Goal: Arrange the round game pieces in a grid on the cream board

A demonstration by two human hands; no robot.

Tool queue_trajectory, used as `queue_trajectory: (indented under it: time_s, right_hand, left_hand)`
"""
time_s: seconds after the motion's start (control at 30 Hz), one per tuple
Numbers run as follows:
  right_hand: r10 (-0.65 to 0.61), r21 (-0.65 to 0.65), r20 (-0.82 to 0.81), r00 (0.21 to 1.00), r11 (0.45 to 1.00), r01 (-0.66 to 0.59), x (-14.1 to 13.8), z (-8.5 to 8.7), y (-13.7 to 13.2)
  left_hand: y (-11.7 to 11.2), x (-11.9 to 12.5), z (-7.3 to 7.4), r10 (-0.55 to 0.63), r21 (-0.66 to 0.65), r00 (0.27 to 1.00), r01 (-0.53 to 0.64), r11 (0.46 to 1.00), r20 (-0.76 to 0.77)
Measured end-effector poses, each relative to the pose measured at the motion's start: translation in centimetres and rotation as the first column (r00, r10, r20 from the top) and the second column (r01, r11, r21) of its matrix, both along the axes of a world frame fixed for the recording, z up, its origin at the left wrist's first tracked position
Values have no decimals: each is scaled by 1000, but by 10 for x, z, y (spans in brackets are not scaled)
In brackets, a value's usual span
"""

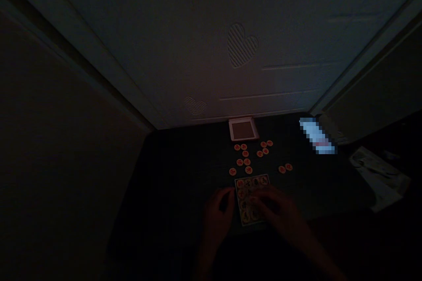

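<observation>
A shallow square box [240, 211] holds rows of round Chinese chess pieces [264, 180], near the front of a dark table. My left hand [219, 210] is at the box's left edge, fingers curled and thumb meeting the fingertips. In the dim light I cannot tell whether it touches the box or pinches anything. Over the right half of the box is my right hand [277, 205], its thumb and fingers drawn together on or just above the pieces. What lies between its fingertips is hidden. Several loose pieces with red characters [247, 162] lie behind the box.
A pale square lid or tray [231, 134] stands at the table's back edge by a wall with embossed hearts [242, 46]. Two pieces [285, 168] lie right of the box. A bright, pixelated object [317, 136] is at the back right; papers [379, 175] lie beyond the table's right edge.
</observation>
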State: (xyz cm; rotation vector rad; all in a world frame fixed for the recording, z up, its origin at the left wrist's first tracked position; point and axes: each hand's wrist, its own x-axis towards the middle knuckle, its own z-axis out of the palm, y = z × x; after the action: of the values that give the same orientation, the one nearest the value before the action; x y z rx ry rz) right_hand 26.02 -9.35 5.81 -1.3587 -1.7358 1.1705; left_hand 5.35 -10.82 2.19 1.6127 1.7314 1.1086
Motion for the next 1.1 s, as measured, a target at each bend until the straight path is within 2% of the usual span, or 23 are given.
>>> queue_trajectory:
  time_s: [0.23, 0.5, 0.73, 1.1]
  right_hand:
    - [-9, -82, 32, 999, 997, 12, -12, -7, -4]
    - [61, -29, 61, 996, 998, -59, -13, -20, -3]
    - [-1, 24, 82, 997, 1000, -1, -19, -21, -5]
    - [-1, 77, 93, 996, 997, -6, -21, -22, -7]
  left_hand:
    - [1, 0, 2, 1, 10, 1000, -1, 1000, -19]
    - [2, 1, 0, 9, 37, 1000, -9, 999, 3]
    - [2, 1, -2, 8, 38, 1000, -8, 999, 5]
    - [3, 0, -1, 18, 28, 1000, -19, 999, 19]
